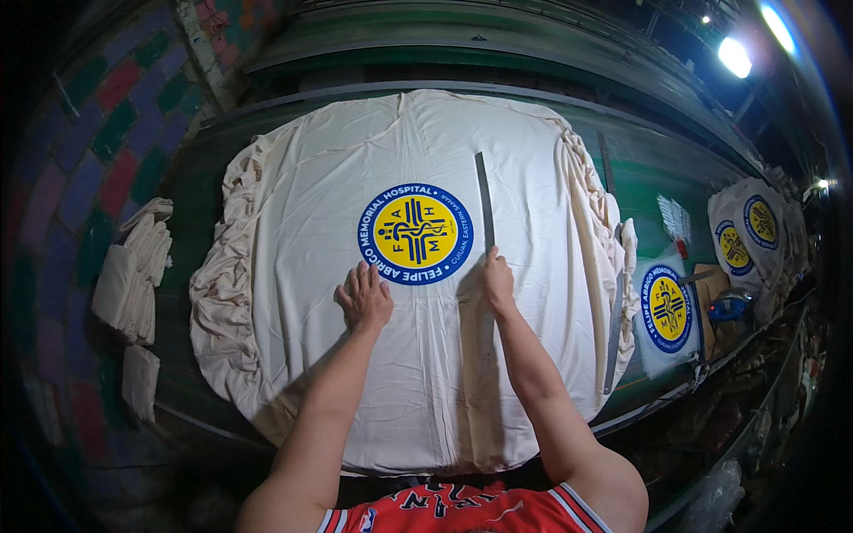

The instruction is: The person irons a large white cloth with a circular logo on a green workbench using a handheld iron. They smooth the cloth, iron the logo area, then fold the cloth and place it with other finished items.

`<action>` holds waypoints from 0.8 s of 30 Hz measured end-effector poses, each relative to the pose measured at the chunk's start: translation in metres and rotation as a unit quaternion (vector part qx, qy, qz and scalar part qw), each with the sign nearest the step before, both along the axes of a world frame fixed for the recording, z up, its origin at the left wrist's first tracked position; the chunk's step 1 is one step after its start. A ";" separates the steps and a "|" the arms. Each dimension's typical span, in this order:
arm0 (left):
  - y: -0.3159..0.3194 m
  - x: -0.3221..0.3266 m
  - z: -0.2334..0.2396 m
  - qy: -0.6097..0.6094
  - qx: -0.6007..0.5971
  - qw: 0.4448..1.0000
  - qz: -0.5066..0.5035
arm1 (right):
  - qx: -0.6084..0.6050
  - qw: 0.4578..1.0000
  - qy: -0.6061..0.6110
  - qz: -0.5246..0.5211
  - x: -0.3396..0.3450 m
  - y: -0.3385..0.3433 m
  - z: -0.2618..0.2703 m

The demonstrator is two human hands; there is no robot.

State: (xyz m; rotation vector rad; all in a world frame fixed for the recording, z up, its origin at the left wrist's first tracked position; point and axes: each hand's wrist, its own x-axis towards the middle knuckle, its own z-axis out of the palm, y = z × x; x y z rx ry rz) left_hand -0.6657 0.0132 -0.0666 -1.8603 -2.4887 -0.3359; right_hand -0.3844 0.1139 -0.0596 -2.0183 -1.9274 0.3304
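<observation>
A large cream fabric cover (320, 220) with gathered sides is spread over the table in front of me. Near its middle lies a round blue and yellow emblem (460, 250) that bears writing and a cross figure. My left hand (365, 298) presses flat on the cloth, fingers apart, its fingertips at the emblem's lower left edge. To the emblem's right, a long straight metal ruler (486, 193) points away from me. My right hand (498, 278) has its fingers curled at the ruler's near part, hiding some of it.
Folded cream cloths (133, 286) lie at the left table edge. To the right are a second emblem on a clear sheet (666, 306), a blue clothes iron (731, 305) and a cream cloth with emblems (766, 266). Another metal strip (614, 340) lies along the cover's right side.
</observation>
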 end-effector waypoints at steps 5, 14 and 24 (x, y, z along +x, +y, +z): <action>0.000 0.001 0.000 0.004 0.006 1.000 0.000 | 0.067 0.997 0.029 0.036 -0.009 -0.023 0.004; 0.003 -0.004 -0.004 0.009 -0.012 1.000 -0.007 | 0.020 0.972 0.129 0.196 -0.140 -0.061 0.002; 0.000 0.002 0.001 0.013 -0.009 1.000 -0.004 | 0.028 0.997 0.034 0.063 -0.011 -0.018 -0.026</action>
